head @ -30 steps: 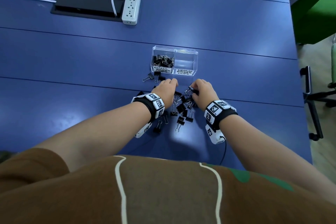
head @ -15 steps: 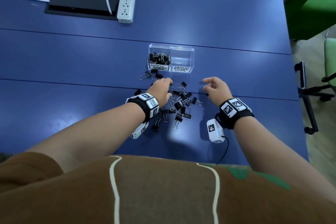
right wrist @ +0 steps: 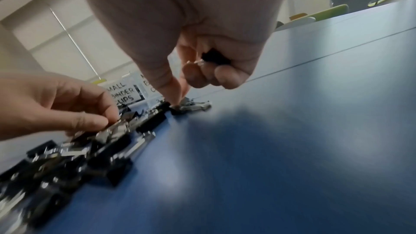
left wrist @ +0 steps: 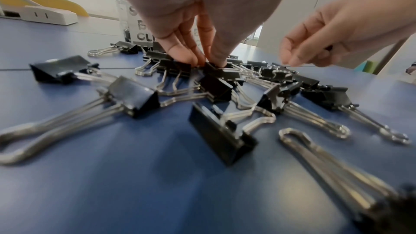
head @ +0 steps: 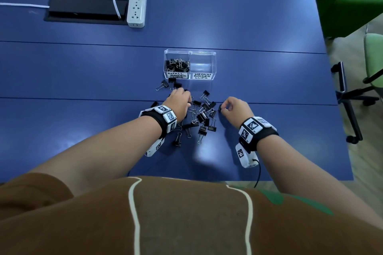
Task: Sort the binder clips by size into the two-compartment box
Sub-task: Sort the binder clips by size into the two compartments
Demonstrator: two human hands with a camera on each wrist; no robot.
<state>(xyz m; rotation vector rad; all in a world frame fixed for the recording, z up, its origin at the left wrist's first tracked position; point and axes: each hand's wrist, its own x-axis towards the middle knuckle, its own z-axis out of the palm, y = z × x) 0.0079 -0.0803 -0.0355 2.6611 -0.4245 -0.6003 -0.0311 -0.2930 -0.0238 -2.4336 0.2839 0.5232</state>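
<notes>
A clear plastic two-compartment box (head: pixel 190 64) stands on the blue table (head: pixel 259 80). Its left compartment holds small black binder clips (head: pixel 177 64). Before the box lies a loose scatter of black binder clips with wire handles (head: pixel 202 119), between the left hand (head: pixel 178 104) and the right hand (head: pixel 236 108). Behind the box, to the left, a white power strip (head: pixel 136 8) lies beside a black cable hatch (head: pixel 85 8).

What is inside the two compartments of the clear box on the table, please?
The left compartment, labelled small binder clips, holds a heap of black clips. The right compartment, labelled medium binder clips, looks empty. How many clips lie in the heap cannot be counted; they cover one another.
</notes>
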